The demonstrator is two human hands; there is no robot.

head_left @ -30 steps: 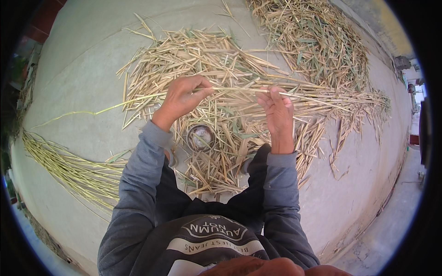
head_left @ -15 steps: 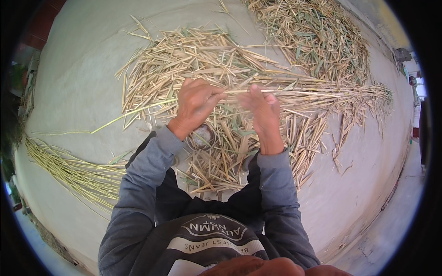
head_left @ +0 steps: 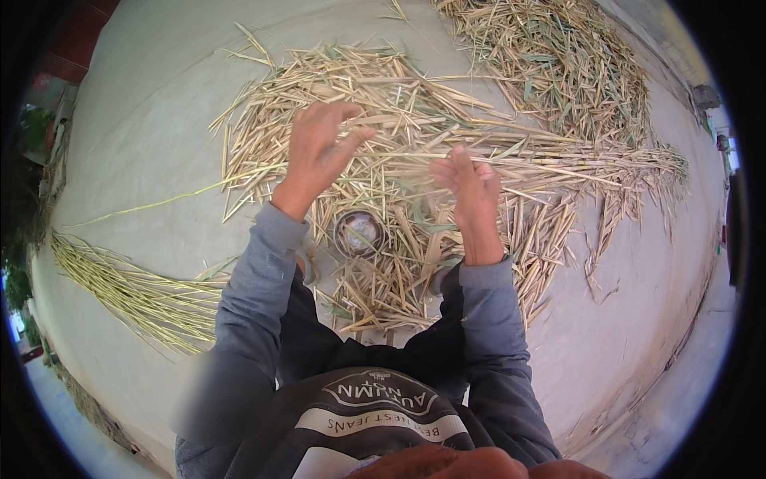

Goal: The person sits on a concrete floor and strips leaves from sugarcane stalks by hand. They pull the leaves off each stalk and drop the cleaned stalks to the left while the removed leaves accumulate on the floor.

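Observation:
My left hand point(head_left: 317, 156) is raised over the straw heap, its thumb and forefinger spread apart. A long pale-green stalk point(head_left: 187, 195) slants up from the left and runs behind this hand. Farther right, my right hand point(head_left: 471, 180) has thumb and fingertips closed together on what looks like the same stalk, though its fingers are partly smeared by motion. Below and around both hands lies a heap of dry tan leaf sheaths point(head_left: 335, 88). A bundle of unstripped stalks point(head_left: 590, 164) stretches away to the right of my right hand.
A round metal bowl or tin point(head_left: 358, 233) with something whitish inside stands between my feet. To the left lies a bundle of bare green stalks point(head_left: 136, 295). Another large husk pile point(head_left: 558, 72) is at the far right on the concrete floor point(head_left: 152, 128).
My left hand has opened from its pinch and moved up and slightly left. My right hand has shifted a little right, its fingers still together. The bowl is now more fully exposed.

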